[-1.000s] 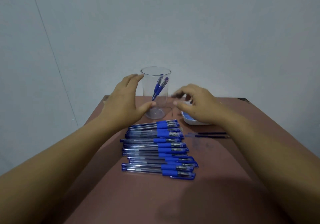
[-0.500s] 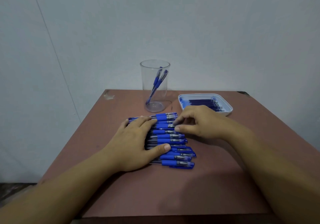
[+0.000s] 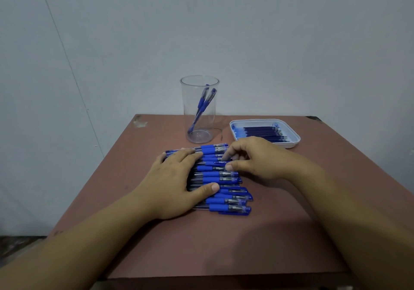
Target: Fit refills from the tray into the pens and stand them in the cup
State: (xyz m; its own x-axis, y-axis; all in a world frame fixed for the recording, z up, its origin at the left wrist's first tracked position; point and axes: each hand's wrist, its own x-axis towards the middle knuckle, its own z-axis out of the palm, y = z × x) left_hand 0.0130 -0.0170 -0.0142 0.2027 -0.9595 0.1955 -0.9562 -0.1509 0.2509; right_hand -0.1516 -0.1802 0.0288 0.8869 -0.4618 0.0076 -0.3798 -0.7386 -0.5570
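As left hand [image 3: 177, 177] presses pens [image 3: 224, 179], right hand [image 3: 253, 159] pinches a pen [image 3: 214, 163]

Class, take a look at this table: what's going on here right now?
A person has both hands on a row of blue pens lying on a brown table. The left hand lies flat on the row, while the right hand pinches one pen near the far end. Behind, a clear cup holds two pens, and a white tray at the right holds refills.
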